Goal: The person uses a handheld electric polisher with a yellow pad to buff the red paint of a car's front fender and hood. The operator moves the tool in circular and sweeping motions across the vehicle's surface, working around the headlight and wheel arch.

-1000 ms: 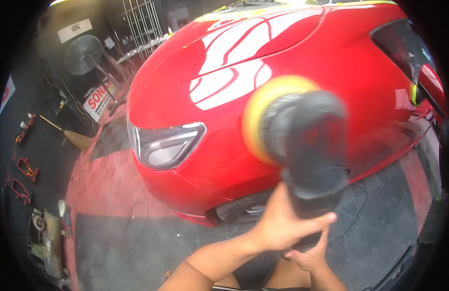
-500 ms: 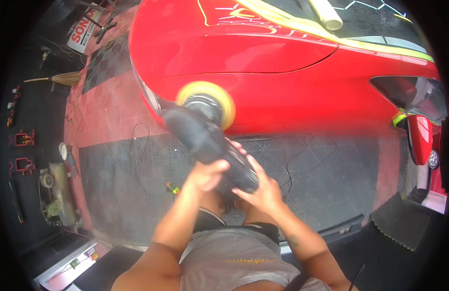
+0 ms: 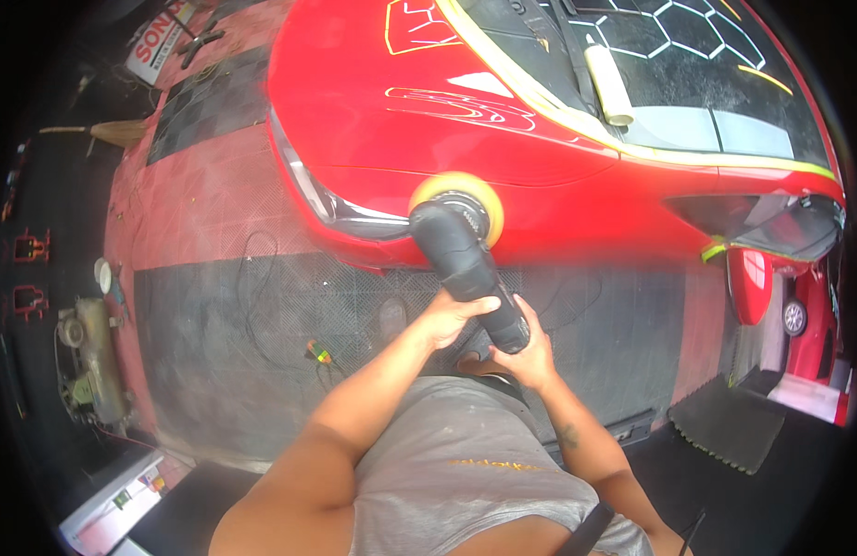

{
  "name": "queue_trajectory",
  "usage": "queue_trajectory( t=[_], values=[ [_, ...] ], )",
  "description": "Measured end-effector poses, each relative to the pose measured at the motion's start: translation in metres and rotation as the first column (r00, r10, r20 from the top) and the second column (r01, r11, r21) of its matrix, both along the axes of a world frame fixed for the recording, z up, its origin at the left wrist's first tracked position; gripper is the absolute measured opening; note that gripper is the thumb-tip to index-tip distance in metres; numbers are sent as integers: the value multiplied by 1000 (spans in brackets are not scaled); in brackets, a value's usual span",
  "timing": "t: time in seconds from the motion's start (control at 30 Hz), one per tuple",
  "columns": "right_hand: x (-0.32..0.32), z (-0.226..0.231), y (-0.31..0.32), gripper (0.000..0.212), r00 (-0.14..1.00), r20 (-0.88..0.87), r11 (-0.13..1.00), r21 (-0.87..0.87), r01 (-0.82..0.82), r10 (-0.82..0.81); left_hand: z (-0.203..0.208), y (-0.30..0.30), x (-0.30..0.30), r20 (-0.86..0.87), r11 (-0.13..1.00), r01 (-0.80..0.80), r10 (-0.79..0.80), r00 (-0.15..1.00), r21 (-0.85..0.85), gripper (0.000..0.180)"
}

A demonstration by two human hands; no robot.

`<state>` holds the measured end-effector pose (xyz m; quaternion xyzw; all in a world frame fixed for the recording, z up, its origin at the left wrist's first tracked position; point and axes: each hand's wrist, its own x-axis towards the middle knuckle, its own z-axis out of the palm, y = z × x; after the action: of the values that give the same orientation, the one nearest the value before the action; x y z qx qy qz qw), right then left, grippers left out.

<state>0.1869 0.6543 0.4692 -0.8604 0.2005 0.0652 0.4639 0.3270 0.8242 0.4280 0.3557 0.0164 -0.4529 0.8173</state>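
A black car polisher (image 3: 456, 250) with a round yellow foam pad (image 3: 489, 199) is in both my hands. The pad lies against the front fender of a red car (image 3: 558, 208), just behind the headlight (image 3: 331, 199). My left hand (image 3: 452, 318) is wrapped around the middle of the polisher's body, thumb on top. Around the rear end of the tool my right hand (image 3: 530, 352) is closed. The pad's underside and some of my fingers are hidden by the tool.
Yellow-green masking tape (image 3: 540, 88) edges the windshield, where a pale bottle (image 3: 609, 85) lies. The side mirror (image 3: 750, 283) juts out at right. A cable (image 3: 243, 296) crosses the floor tiles. A tank-like compressor (image 3: 95, 361) and a broom (image 3: 104, 132) are at left.
The polisher and both hands have moved right along the fender, away from the car's front edge. My view has shifted, showing more of the headlight, hood and windshield.
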Motion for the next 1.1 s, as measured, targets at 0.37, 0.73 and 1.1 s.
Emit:
queue_trajectory(
  t=[0.37, 0.73, 1.1],
  values=[
    [26, 13, -12, 108, 995, -46, 996, 6, -89, 89, 75, 4, 15, 190, 768, -412, 367, 911, 490, 93],
    [113, 43, 80, 108, 978, -110, 979, -80, -186, 177, 69, 105, 118, 146, 784, -373, 348, 926, 496, 91],
    [196, 81, 160, 109, 911, -348, 955, -110, -276, 223, 54, 181, 177, 61, 786, -390, 413, 909, 480, 78]
  ],
)
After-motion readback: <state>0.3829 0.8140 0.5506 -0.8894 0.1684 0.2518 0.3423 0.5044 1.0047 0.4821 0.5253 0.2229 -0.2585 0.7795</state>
